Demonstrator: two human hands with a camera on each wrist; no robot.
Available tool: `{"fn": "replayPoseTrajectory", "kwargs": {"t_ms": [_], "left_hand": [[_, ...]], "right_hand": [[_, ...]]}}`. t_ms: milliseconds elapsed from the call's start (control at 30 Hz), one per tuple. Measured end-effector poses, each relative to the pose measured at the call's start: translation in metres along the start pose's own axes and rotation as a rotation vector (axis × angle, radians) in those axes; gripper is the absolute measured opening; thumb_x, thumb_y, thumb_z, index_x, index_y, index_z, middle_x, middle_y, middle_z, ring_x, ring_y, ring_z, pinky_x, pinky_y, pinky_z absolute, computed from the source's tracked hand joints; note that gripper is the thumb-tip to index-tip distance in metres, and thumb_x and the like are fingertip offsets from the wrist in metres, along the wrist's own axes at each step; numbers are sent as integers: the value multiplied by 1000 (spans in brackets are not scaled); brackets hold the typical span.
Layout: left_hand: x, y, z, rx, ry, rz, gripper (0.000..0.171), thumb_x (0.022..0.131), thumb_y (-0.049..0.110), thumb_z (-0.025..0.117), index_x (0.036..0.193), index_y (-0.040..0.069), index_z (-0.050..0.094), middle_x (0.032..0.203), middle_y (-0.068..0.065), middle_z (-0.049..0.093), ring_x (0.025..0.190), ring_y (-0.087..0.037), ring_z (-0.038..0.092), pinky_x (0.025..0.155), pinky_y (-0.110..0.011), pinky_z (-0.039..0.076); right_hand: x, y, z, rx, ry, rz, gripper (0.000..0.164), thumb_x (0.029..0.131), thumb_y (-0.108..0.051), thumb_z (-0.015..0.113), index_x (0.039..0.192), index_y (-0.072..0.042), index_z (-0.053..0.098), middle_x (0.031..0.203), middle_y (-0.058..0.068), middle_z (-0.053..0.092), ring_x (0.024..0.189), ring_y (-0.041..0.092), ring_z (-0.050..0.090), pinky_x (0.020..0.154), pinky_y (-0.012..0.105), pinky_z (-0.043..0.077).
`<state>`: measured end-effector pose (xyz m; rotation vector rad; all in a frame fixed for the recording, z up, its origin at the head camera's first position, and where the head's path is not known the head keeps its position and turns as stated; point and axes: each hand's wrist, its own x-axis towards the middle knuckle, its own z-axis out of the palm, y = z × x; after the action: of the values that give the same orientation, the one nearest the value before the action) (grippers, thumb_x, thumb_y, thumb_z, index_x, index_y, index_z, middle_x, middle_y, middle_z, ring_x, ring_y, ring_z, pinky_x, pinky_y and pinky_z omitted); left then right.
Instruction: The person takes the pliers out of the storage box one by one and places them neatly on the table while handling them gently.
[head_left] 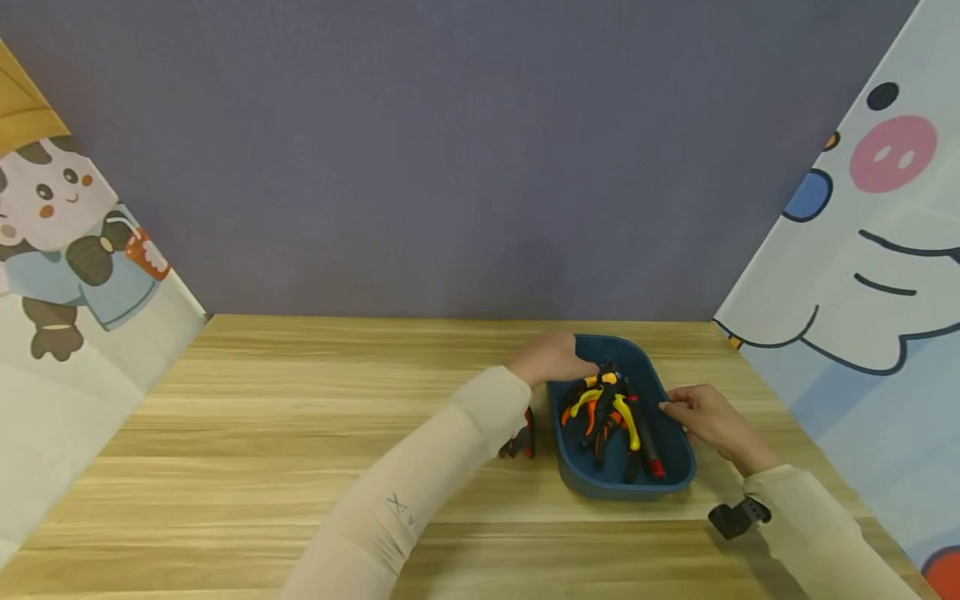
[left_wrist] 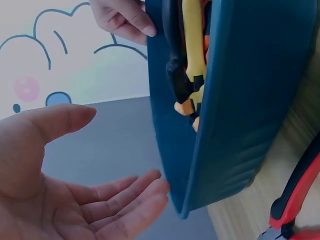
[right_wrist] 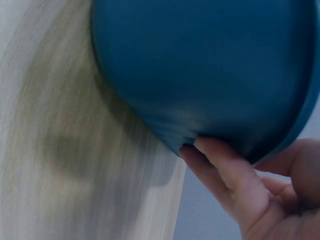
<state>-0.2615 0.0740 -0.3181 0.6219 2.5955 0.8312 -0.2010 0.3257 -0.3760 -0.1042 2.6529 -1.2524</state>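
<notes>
A dark blue plastic bin [head_left: 622, 492] stands on the right part of the table, with several pliers inside, among them yellow-handled pliers [head_left: 628, 421], and a dark tool with a red end [head_left: 656, 467]. My left hand [head_left: 553, 358] is over the bin's far left rim. In the left wrist view this hand [left_wrist: 60, 210] has its thumb and fingers spread apart, nothing between them, fingertips close to the rim. My right hand [head_left: 708, 421] pinches the bin's right rim; the right wrist view has its fingers [right_wrist: 230, 170] against the outer wall and the thumb over the rim.
Red-and-black pliers [left_wrist: 300, 192] lie on the wooden table [head_left: 300, 450] just left of the bin, partly behind my left sleeve in the head view. A grey panel [head_left: 450, 167] rises behind the table, with printed cartoon sheets at both sides.
</notes>
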Motion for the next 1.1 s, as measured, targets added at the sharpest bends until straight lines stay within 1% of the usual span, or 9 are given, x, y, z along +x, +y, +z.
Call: {"fn": "replayPoseTrajectory", "kwargs": {"t_ms": [233, 300, 400, 433, 600, 667, 833, 967, 1100], "left_hand": [[10, 2, 7, -45, -57, 12, 33, 89, 39, 61, 78, 9, 55, 75, -1, 47, 62, -15, 42, 59, -29, 38], [12, 4, 9, -59, -45, 0, 36, 89, 39, 61, 102, 6, 61, 98, -4, 58, 79, -16, 54, 69, -30, 45], [15, 7, 10, -48, -30, -11, 50, 88, 40, 62, 123, 5, 56, 122, -7, 57, 101, -20, 57, 81, -33, 48], [16, 8, 11, -48, -32, -11, 49, 88, 40, 62, 122, 5, 58, 122, -6, 58, 105, -21, 57, 83, -34, 49], [21, 11, 15, -60, -86, 11, 30, 89, 38, 62, 86, 7, 61, 82, -3, 56, 88, -24, 60, 70, -33, 48], [24, 12, 17, -41, -97, 4, 31, 89, 39, 62, 93, 8, 62, 89, -2, 59, 91, -22, 60, 72, -32, 48], [31, 12, 22, 29, -100, -20, 49, 89, 42, 60, 125, 9, 58, 125, -4, 58, 106, -19, 59, 82, -33, 49], [34, 8, 26, 30, -96, -31, 47, 90, 42, 60, 123, 9, 60, 126, -4, 57, 108, -20, 58, 84, -33, 49], [35, 6, 29, 51, -93, -33, 55, 90, 44, 58, 133, 10, 53, 134, -3, 53, 115, -19, 55, 89, -33, 48]], "right_hand": [[0, -1, 0, -13, 13, 5, 36, 97, -8, 48, 116, 22, 50, 87, 12, 68, 65, 9, 58, 58, 30, 53], [0, -1, 0, -16, 13, 5, 37, 97, -9, 47, 117, 22, 49, 89, 13, 67, 67, 9, 59, 59, 30, 53], [1, -1, 0, 4, 8, 4, 37, 97, -9, 47, 117, 22, 49, 90, 14, 68, 68, 10, 61, 60, 31, 54], [1, -1, 1, 9, 8, 5, 36, 97, -9, 47, 117, 22, 49, 89, 14, 68, 67, 10, 61, 59, 31, 54], [1, 0, 2, 15, 7, 6, 35, 97, -8, 47, 116, 21, 50, 88, 13, 68, 66, 9, 60, 59, 31, 53], [1, 1, 1, 24, 1, 6, 35, 98, -9, 47, 116, 21, 50, 89, 13, 68, 67, 9, 61, 60, 31, 54], [1, 3, 0, 35, -3, 10, 37, 98, -10, 46, 118, 21, 48, 90, 13, 68, 68, 10, 61, 61, 32, 54], [1, 3, 0, 50, 1, 5, 37, 98, -8, 46, 118, 22, 48, 88, 13, 69, 65, 10, 62, 59, 32, 54], [1, 3, 1, 56, 4, -5, 36, 97, -8, 47, 116, 22, 49, 87, 13, 69, 64, 9, 62, 58, 31, 54]]}}
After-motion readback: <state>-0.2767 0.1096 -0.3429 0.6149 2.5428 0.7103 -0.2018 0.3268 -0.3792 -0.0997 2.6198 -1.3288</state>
